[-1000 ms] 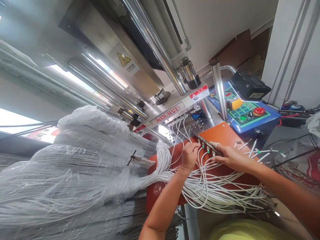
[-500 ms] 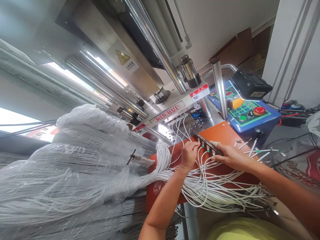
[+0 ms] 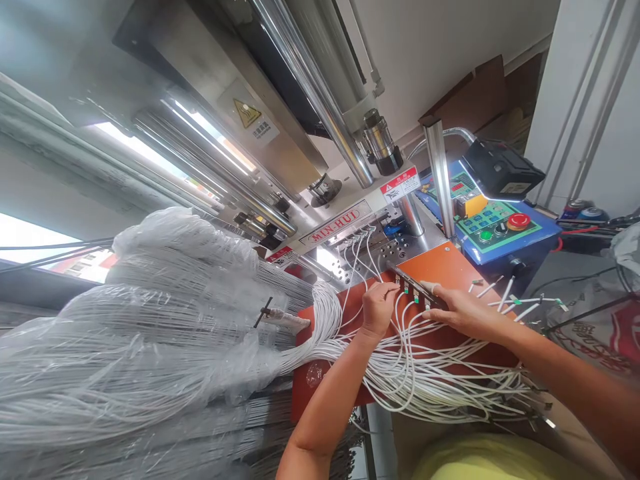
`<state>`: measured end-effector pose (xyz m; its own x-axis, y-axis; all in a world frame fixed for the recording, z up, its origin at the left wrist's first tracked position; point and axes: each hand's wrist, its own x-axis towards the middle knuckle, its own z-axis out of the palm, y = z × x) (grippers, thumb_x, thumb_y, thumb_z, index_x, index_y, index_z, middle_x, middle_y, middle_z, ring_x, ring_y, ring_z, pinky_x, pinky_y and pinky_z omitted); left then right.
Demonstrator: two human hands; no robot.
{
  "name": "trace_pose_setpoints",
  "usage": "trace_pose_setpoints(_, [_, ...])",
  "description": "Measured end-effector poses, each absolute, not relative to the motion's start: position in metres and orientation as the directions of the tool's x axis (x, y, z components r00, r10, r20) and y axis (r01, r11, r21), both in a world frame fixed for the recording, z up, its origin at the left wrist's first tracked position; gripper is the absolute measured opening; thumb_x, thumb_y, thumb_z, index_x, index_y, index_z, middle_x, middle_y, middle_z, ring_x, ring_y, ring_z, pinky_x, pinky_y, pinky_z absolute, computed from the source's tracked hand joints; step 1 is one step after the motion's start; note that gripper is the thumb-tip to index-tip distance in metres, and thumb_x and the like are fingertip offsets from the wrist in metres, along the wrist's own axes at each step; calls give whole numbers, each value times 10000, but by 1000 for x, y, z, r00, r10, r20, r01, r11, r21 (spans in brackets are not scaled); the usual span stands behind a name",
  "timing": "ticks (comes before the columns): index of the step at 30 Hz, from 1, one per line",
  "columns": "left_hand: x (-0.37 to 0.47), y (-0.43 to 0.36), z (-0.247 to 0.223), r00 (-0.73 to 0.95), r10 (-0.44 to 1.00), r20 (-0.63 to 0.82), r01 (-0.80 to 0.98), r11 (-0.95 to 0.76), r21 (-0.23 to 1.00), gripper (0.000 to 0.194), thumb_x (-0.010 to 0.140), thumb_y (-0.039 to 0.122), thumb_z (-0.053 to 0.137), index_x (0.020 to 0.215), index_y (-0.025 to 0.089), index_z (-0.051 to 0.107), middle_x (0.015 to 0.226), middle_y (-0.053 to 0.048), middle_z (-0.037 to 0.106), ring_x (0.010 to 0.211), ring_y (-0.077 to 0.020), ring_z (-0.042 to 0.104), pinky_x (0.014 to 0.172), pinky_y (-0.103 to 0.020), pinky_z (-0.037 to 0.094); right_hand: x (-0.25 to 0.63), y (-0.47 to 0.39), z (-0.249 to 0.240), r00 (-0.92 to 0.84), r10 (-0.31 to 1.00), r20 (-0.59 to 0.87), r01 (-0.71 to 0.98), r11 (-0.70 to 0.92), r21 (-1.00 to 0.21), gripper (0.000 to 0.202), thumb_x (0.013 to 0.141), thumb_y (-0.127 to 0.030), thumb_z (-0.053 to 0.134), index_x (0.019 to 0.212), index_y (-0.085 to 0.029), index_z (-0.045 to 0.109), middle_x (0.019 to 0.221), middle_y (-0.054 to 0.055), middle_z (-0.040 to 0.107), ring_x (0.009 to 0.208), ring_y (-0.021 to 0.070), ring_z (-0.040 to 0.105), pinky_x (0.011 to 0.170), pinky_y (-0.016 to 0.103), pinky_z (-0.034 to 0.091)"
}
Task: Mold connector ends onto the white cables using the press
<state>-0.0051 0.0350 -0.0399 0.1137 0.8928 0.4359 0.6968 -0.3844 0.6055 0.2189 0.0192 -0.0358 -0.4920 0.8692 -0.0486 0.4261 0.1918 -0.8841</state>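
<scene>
Fingers of left hand (image 3: 379,309) pinch a cable end (image 3: 399,283); those of right hand (image 3: 463,312) grip dark bar (image 3: 414,284).

Hidden ends, cropped edges, tiny print
The right hand (image 3: 457,312) covers one end of the dark metal bar (image 3: 416,285); the left hand (image 3: 379,310) hides its fingertips' contact; bagged cables (image 3: 165,320) run off the left edge; control panel lettering (image 3: 483,223) is illegibly small

1. Here the left forearm (image 3: 337,393) is angled upward, its elbow bent.
2. The left hand (image 3: 379,308) is curled, thumb and fingers pinched.
3. Across, the right forearm (image 3: 555,363) is stretched leftward.
4. The right hand (image 3: 453,312) is held nearby, thumb and fingers spread in a grip.
</scene>
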Motion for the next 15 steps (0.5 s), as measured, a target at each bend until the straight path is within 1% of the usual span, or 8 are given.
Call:
trace_pose_setpoints(3, [-6,36,-41,124,890,438,702,-391,596,198,814,44,625,859,198,741,824,-32,744,775,-154,664,758,-291,541,219,19,-36,-491,870,-45,422,193,-886,558,820,-534,568,1294,-240,562,1005,55,713,954,283,642,857,362,476])
trace_pose_setpoints(6, [-6,37,-42,123,893,433,707,-385,593,195,818,49,625,862,197,743,830,-34,744,780,-153,665,761,-290,541,219,19,-35,-489,872,-38,419,196,-886,559,814,-529,573,1297,-247,561,1019,53,713,959,284,642,854,362,479])
trace_pose_setpoints(8, [-6,38,-44,118,898,424,716,-373,590,204,809,39,630,862,200,745,829,-33,743,775,-150,666,752,-285,540,219,19,-33,-492,870,-36,419,200,-886,535,819,-519,568,1278,-243,564,1025,52,710,949,275,642,838,351,479])
trace_pose_setpoints(11, [-6,41,-46,109,901,419,732,-358,580,195,803,43,643,854,201,747,824,-32,744,767,-151,666,747,-287,538,219,19,-33,-505,862,-43,438,212,-874,453,850,-505,540,1197,-215,574,1035,57,703,917,251,643,804,331,472])
trace_pose_setpoints(13, [-6,42,-47,102,906,412,732,-348,585,177,812,61,646,841,202,747,822,-31,746,766,-152,667,759,-295,538,218,19,-33,-511,857,-58,485,232,-844,401,870,-497,522,1137,-203,572,1009,64,705,872,240,647,769,325,467])
trace_pose_setpoints(15, [-7,42,-47,89,915,393,728,-329,601,170,816,69,649,836,206,747,812,-27,744,758,-149,663,755,-294,535,214,18,-33,-508,859,-61,566,280,-775,383,886,-459,511,1159,-194,549,992,80,708,850,249,657,731,330,460])
